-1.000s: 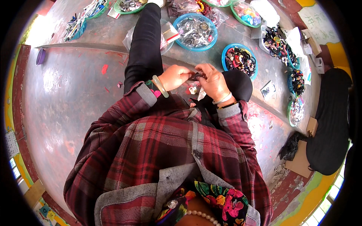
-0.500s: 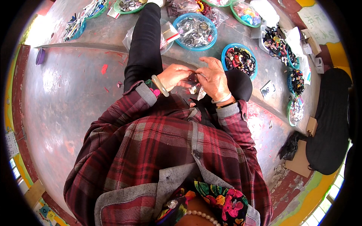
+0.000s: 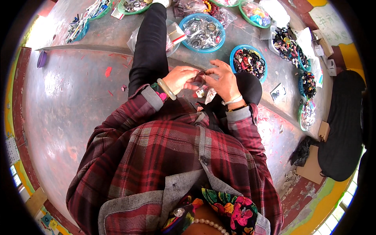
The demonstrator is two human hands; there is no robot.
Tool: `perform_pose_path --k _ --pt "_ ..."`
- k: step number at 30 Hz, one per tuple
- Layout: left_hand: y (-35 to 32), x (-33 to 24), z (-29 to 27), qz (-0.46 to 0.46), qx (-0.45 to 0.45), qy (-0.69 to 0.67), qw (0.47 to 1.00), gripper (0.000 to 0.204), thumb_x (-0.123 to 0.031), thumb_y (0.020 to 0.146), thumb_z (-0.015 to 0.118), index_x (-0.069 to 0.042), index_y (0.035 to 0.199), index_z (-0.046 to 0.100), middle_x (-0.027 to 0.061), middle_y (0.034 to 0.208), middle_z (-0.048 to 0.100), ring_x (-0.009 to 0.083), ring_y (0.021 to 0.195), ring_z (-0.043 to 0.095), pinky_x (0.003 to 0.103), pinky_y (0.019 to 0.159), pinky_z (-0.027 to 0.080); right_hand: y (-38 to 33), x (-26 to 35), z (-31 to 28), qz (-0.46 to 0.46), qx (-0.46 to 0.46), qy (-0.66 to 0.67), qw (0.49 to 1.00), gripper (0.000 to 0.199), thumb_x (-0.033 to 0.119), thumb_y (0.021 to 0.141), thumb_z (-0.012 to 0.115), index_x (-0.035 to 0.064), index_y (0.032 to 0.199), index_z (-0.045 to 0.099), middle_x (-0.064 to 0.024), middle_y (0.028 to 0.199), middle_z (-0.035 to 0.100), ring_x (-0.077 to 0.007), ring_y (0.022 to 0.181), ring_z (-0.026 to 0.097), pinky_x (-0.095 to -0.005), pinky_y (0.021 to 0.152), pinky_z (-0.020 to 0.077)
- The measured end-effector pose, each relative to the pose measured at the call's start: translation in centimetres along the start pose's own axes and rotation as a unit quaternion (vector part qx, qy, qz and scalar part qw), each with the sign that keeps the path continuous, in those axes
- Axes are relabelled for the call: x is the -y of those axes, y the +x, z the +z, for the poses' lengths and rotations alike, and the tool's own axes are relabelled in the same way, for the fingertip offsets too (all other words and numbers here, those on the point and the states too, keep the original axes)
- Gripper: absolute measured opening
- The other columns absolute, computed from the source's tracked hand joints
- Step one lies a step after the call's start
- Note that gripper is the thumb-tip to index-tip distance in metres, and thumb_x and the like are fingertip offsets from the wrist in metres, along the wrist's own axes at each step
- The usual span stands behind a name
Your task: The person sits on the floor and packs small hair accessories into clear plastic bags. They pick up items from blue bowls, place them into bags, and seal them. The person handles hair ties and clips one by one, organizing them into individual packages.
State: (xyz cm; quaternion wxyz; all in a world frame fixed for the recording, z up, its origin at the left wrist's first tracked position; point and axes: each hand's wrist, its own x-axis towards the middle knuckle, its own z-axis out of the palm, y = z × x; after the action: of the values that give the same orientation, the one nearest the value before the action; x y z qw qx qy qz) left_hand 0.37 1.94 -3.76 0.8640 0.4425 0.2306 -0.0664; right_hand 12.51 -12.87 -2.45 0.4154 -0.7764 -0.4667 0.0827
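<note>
My left hand [image 3: 181, 78] and my right hand [image 3: 223, 80] meet over my lap, fingertips pinched together on a small dark piece [image 3: 200, 77] held between them. A pale bangle [image 3: 166, 89] sits on my left wrist, a thin white band [image 3: 232, 102] on my right. Small clear plastic bags [image 3: 210, 95] lie on my lap just under the hands. Right beyond my right hand stands a blue bowl of dark beads and trinkets [image 3: 248, 61].
I sit on a worn grey floor [image 3: 74, 98], my left leg in black trousers [image 3: 149, 47] stretched forward. Several more bowls lie ahead: a blue one with rings [image 3: 203, 32], green ones [image 3: 253, 9]. Bracelets in piles [image 3: 288, 43] and a black bag [image 3: 344, 129] lie to the right.
My hands stay together over my lap; the fingers have shifted slightly around the small piece. Nothing else has moved.
</note>
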Motion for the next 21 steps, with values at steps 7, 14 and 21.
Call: perform_pose_path --k 7,14,21 --pt "0.0 -0.8 -0.6 -0.003 -0.003 -0.043 0.999 0.027 -0.018 0.09 0.047 0.0 0.109 0.055 0.0078 0.099 0.06 0.0158 0.09 0.06 0.03 0.072 0.052 -0.1 -0.7 -0.3 0.039 0.016 0.066 0.997 0.017 0.01 0.063 0.07 0.0057 0.078 0.067 -0.0137 0.109 0.057 -0.0296 0.107 0.049 -0.0365 0.089 0.0401" --pt "-0.1 -0.4 -0.3 -0.028 0.023 -0.039 0.999 0.028 -0.015 0.09 0.045 0.002 0.11 0.053 0.0073 0.096 0.059 0.0153 0.087 0.06 0.031 0.073 0.053 0.0 0.1 0.1 -0.014 0.015 0.044 0.999 0.014 0.007 0.06 0.067 0.0095 0.074 0.069 -0.0122 0.111 0.056 -0.0304 0.113 0.045 -0.0363 0.091 0.0382" --pt "0.2 -0.1 0.0 -0.044 0.026 -0.027 0.998 0.03 -0.017 0.091 0.045 0.002 0.112 0.052 0.008 0.097 0.059 0.016 0.087 0.059 0.031 0.073 0.053 -0.2 -0.9 0.3 -0.073 0.093 -0.021 0.993 0.011 0.012 0.063 0.063 0.0078 0.072 0.068 -0.0152 0.107 0.059 -0.0353 0.11 0.046 -0.0394 0.092 0.038"
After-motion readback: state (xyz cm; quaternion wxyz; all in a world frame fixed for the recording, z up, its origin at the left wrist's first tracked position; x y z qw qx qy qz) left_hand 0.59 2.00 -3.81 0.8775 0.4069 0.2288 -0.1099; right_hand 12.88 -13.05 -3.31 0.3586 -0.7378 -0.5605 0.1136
